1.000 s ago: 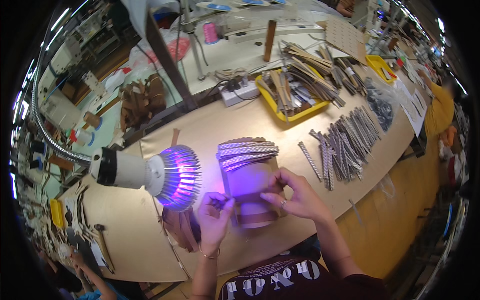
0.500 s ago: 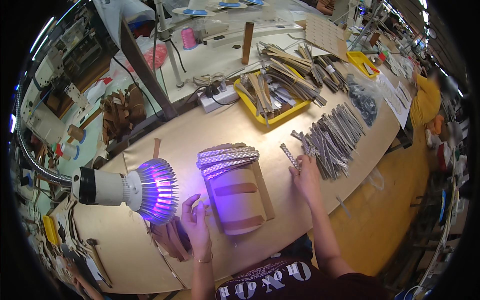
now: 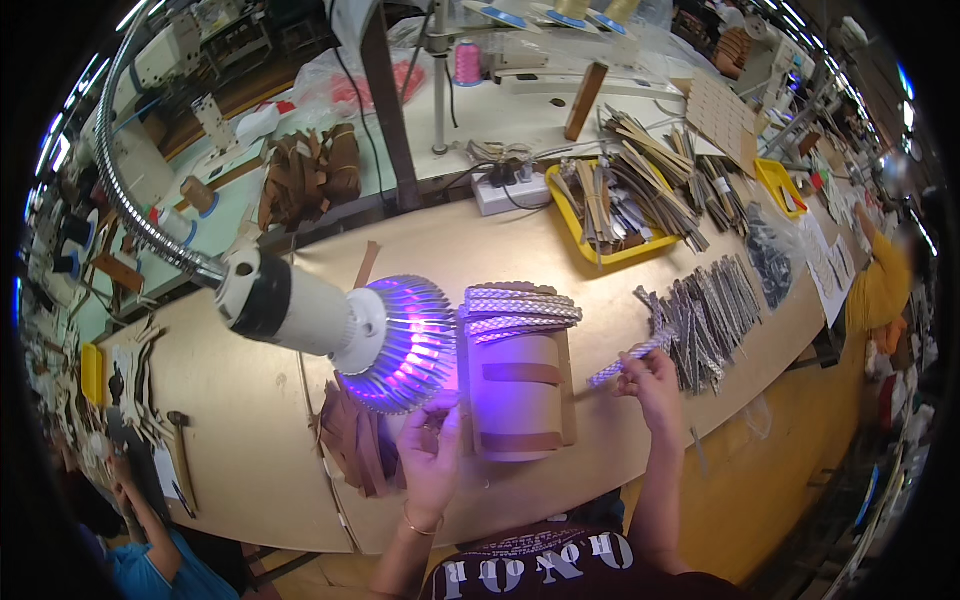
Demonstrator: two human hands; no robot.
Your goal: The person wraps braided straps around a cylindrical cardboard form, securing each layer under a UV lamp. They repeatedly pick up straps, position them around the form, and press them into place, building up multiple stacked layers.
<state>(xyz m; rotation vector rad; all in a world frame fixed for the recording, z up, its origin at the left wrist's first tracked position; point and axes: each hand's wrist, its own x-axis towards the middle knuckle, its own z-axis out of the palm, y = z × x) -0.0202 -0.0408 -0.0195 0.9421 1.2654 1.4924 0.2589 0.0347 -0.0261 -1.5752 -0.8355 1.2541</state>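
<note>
My right hand (image 3: 652, 388) pinches a silvery braided strip (image 3: 640, 362), held slanting above the table just left of a pile of similar braided strips (image 3: 705, 320). My left hand (image 3: 430, 462) is loosely curled with its fingers apart, nothing visible in it, close under the rim of the lit lamp. Between the hands stands a tan curved form (image 3: 515, 410) on a flat board. Several braided strips (image 3: 520, 312) lie side by side across its far end, and two brown bands (image 3: 520, 374) cross it lower down.
A finned lamp (image 3: 400, 340) on a flexible metal neck casts violet light from the left. Brown strips (image 3: 352, 440) lie beside my left hand. Behind are a yellow tray (image 3: 610, 258) of strips and a white power strip (image 3: 510, 195). A hammer (image 3: 180, 450) lies far left; another person's arm (image 3: 145, 515) shows there.
My right hand has lifted a braided strip from beside the pile and turned it toward the form. My left hand has moved under the lamp's rim. The whole view has shifted.
</note>
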